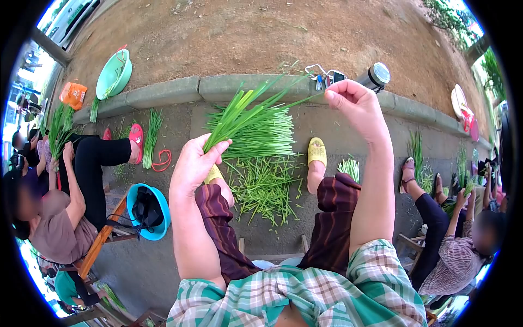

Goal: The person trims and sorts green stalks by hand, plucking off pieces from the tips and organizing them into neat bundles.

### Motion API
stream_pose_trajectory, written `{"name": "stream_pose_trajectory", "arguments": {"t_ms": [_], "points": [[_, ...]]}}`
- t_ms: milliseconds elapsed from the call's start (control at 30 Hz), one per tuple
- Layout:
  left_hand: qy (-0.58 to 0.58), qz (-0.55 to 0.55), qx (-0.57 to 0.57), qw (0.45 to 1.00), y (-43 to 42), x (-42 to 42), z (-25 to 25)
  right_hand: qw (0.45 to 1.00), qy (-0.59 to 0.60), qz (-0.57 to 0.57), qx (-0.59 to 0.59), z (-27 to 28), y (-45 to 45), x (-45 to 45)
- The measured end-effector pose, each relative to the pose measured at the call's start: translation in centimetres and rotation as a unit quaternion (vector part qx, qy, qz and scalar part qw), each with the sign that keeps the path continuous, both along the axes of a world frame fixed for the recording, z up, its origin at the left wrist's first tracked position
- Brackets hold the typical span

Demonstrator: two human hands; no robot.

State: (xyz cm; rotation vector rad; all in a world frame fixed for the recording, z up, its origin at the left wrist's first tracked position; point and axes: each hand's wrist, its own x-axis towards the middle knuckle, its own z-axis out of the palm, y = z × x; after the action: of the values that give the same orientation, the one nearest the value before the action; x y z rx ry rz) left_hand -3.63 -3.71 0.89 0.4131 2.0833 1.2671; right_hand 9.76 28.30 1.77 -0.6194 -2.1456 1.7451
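- The left hand [197,158] has thumb and fingers closed round a bunch of green stalks [239,115], whose tips fan up and rightward. A firm but gentle hold low down should, I judge, keep it together without bruising.
- Beneath the bunch, a broad layer of stalks [264,133] lies on the pavement [190,229], meeting a heap of short clippings [264,188] nearer the body. Keeping these from mixing looks worthwhile.
- The right yellow slipper [316,151] stands just beside them; a careless shift of the foot could crush stalks.
- Keys [319,83] and a small device [338,76] lie by the kerb [163,91], near the right fingertips.
- The right hand [357,103] pinches a thin strand [305,100] that seems to run from the bunch; a slow pull along its length is likeliest to avoid snapping.
- A tumbler [377,76] beside that hand could be knocked by a wide swing.
- Farther right, well apart, a seated person [447,267] holds similar stalks.
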Motion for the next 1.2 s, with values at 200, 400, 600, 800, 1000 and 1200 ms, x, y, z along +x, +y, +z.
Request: {"name": "stream_pose_trajectory", "arguments": {"t_ms": [200, 400, 600, 800, 1000, 1200], "points": [[-0.049, -0.024, 0.035, 0.998, 1.1, 0.7, 1.0, 0.983, 0.071, -0.076, -0.154, 0.1, -0.5, -1.0], [-0.054, 0.006, 0.036, 0.998, 0.6, 0.4, 0.9, 0.945, 0.171, -0.144, -0.24, -0.6, 1.7, -0.2], [-0.106, -0.008, 0.144, 0.984, 0.4, 0.0, 1.0, 0.988, -0.086, 0.113, -0.067, 0.6, -2.5, -1.1], [-0.238, 0.071, 0.321, 0.914, 1.1, -0.5, 0.4, 0.925, -0.096, 0.341, 0.135, -2.6, -9.5, -1.5], [-0.277, 0.156, 0.416, 0.852, 2.4, -0.6, -1.1, 0.958, -0.106, 0.235, 0.124, -3.1, -12.8, -1.5], [-0.273, 0.185, 0.498, 0.802, 4.2, 0.0, -1.9, 0.974, -0.043, 0.221, -0.029, -3.7, -15.4, -3.0]]}}
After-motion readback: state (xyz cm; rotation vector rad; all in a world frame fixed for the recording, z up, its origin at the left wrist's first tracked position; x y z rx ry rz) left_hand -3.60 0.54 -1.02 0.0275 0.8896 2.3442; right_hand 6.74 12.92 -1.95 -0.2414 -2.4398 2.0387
